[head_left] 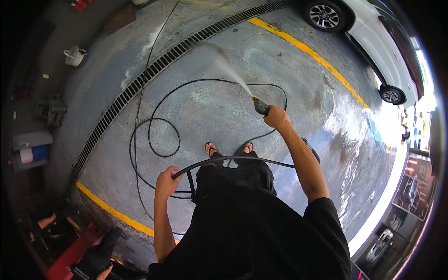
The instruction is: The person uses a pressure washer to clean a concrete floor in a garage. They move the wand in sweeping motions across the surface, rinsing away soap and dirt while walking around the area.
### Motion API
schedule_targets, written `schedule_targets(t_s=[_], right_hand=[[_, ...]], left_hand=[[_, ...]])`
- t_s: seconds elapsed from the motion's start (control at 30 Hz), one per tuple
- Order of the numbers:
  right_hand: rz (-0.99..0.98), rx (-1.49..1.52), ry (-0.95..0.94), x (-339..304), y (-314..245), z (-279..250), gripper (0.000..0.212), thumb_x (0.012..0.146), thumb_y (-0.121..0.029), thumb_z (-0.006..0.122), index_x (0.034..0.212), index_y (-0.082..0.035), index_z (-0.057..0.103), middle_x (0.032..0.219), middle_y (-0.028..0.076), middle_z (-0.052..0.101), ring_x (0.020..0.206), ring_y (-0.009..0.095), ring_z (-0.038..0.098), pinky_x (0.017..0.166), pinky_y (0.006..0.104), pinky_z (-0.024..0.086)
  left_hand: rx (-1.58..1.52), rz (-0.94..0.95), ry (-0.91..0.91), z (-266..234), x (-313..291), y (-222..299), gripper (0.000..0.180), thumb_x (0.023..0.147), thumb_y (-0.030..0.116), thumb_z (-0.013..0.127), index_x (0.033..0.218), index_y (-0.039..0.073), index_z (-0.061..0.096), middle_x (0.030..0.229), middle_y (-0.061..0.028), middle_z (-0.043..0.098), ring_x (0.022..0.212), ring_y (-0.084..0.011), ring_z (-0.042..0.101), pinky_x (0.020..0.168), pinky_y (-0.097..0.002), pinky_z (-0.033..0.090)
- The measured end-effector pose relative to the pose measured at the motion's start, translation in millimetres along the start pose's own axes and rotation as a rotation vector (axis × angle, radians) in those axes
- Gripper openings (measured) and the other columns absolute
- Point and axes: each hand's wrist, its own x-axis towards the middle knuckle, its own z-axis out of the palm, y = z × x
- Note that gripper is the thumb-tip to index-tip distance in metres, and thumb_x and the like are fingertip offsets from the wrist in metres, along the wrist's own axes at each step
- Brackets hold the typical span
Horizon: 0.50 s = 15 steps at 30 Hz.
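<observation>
My right hand (277, 117) grips a dark spray gun (262, 107) with a brass-coloured nozzle, held out ahead of me. A white fan of water (236, 77) shoots from it toward the far left and hits the floor short of the drain. My left hand (167, 181) is closed round a thick black hose (210, 161) at waist height. From there the hose bows across in front of my legs and passes behind my right forearm. More of the black hose (178, 140) lies in wide loops on the wet grey floor around my sandalled feet.
A slotted drain grate (154, 70) curves across the floor at left and far. Yellow lines (317, 57) mark the floor. A white car (382, 42) stands at far right. At lower left, another person's gloved hand (95, 256) is beside a red object (70, 256). A white bucket-like container (74, 56) stands far left.
</observation>
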Motion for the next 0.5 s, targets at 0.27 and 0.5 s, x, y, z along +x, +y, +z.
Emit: schedule_targets(t_s=[0.27,0.5], right_hand=[[0.204,0.155,-0.030,-126,114,53,0.051,0.081,-0.011,0.058,0.132,-0.009,0.065,0.105,0.027,0.075,0.103,0.045,0.072,0.091,0.0515,0.057],[0.465,0.349,0.032,-238,175,130,0.071,0.078,-0.007,0.055,0.149,-0.011,0.057,0.102,0.033,0.072,0.099,0.048,0.071,0.088,0.0531,0.056]], left_hand=[[0.081,0.126,-0.242,4,67,48,0.028,0.097,0.031,0.073,0.109,0.006,0.072,0.075,-0.0164,0.070,0.071,-0.0362,0.070,0.065,-0.0459,0.050],[0.263,0.156,-0.561,32,106,118,0.034,0.100,0.037,0.068,0.114,0.006,0.071,0.090,-0.0194,0.075,0.087,-0.0414,0.073,0.074,-0.0478,0.054]])
